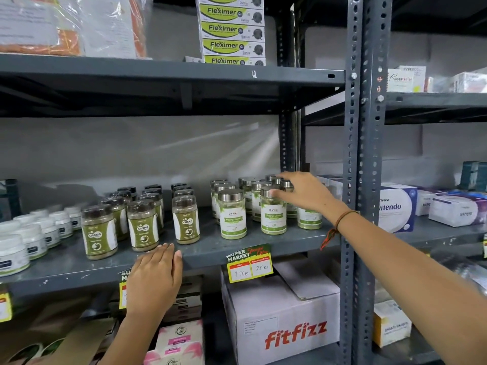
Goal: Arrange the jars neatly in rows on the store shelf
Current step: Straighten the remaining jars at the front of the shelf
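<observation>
1. Shelf (210,255): tubs (31,233) far left, dark-lidded jars (142,219) in rows at centre, metal-lidded jars (233,214) right of them.
2. Cardboard box (279,320) below the shelf; stacked cartons (232,30) above.

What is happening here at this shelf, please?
A person is tidying jars on a grey metal shelf. The right hand reaches the silver-lidded jars with green and white labels, fingertips at one lid. The left hand rests flat on the shelf's front edge, holding nothing. The dark-lidded jars of green powder already stand in rows.
</observation>
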`<state>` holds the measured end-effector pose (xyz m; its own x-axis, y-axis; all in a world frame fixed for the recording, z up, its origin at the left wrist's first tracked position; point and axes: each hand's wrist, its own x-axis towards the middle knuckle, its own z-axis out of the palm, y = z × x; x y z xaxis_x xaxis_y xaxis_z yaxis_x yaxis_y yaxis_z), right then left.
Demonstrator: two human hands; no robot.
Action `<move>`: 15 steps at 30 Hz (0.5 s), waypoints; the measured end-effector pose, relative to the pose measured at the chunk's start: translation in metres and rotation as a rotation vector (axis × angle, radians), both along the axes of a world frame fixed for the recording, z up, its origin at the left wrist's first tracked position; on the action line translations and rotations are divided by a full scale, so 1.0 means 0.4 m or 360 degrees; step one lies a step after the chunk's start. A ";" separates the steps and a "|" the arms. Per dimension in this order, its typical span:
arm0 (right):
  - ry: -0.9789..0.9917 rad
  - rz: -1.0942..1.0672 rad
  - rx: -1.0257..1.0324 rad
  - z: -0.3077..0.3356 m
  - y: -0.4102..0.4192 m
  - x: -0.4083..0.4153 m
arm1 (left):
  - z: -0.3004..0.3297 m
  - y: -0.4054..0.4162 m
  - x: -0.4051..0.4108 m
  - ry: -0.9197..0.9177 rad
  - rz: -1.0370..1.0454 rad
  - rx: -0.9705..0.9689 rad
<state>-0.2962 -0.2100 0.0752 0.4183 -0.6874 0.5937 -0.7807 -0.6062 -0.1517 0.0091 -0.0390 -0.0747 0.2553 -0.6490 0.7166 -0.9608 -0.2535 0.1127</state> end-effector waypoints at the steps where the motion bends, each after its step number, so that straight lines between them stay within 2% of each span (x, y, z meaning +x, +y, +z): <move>1: 0.0025 0.0028 0.0035 0.002 -0.002 0.011 | 0.000 0.000 0.000 -0.0002 0.0001 -0.0001; 5: 0.0100 0.0062 0.0150 0.002 -0.004 0.037 | -0.002 -0.001 0.000 -0.0006 -0.0003 -0.0022; 15: 0.0037 0.0190 0.0294 0.012 -0.017 0.041 | -0.003 -0.004 0.002 -0.0011 0.0003 -0.0023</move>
